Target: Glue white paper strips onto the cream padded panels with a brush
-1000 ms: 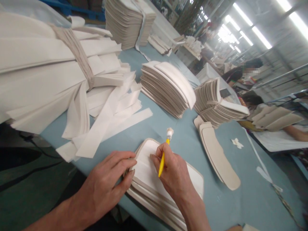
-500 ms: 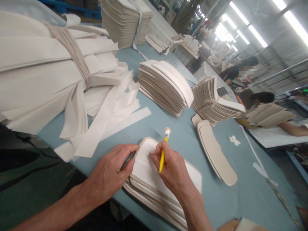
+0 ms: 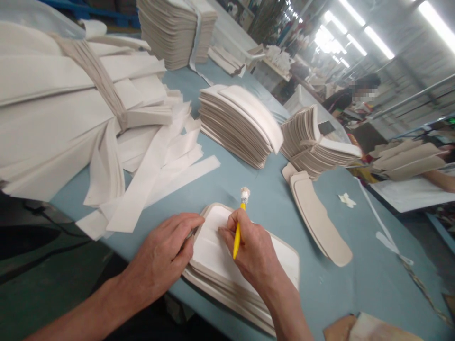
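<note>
A stack of white panels with beige edges [image 3: 216, 246] lies at the table's near edge. My left hand [image 3: 167, 251] is curled against its left side, index fingertip and thumb at the edge of the top panels. A small greyish strip shows between thumb and fingers; I cannot tell what it is. My right hand [image 3: 252, 246] grips a yellow-handled brush [image 3: 237, 237] above the top panel. The brush's whitish, caked head points away from me, and my thumb and fingertips are at the panel's surface.
Left lies a tied bundle of white strips [image 3: 57, 90], with loose strips [image 3: 142, 189] beside it. Curved panel stacks [image 3: 238, 125] [image 3: 313, 142] stand beyond, and a taller tied stack [image 3: 174, 33] behind. Two curved pieces [image 3: 320, 218] lie right. A co-worker [image 3: 355, 94] is in the background.
My right hand and the brush have shifted slightly over the panel. The left hand's thumb and fingers have drawn a little closer together. The view has moved slightly.
</note>
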Tool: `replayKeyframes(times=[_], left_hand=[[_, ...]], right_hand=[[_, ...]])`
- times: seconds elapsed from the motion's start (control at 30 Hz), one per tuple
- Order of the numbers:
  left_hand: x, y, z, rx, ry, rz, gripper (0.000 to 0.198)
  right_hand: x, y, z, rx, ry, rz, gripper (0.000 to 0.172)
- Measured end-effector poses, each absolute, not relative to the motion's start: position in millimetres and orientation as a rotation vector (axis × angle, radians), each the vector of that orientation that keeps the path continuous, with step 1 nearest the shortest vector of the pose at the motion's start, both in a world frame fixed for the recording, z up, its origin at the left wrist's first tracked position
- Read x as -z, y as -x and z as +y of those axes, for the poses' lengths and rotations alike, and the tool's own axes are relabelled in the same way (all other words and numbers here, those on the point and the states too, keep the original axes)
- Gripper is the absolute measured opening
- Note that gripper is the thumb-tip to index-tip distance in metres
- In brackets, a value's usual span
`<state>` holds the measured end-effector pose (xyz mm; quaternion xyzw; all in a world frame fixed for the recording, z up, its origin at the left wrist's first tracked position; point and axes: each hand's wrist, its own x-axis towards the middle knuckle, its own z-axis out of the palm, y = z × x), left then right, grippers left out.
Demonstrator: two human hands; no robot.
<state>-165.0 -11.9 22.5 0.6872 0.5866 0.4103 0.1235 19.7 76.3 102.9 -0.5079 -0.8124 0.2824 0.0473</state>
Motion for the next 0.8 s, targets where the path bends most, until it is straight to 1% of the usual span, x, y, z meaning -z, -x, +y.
replayKeyframes(times=[0.47,0.57,0.8], left_hand=[[-16.4,165.9,-11.5,-1.049,-2.156,1.674,0.053],[-16.2,165.8,-10.9,-1.057,-2.151,1.668,0.051],[-20.6,165.1,-10.8,-1.157,-2.132,1.685,0.037]], right_hand=[[-103.8,-20.3,77.0,-0.884,1.603,-2.492,0.011],[-102.9,-20.8,77.1,-0.888,1.588,-2.487,0.011],[-101.0,-21.2,76.7,-0.884,1.579,-2.476,0.011]])
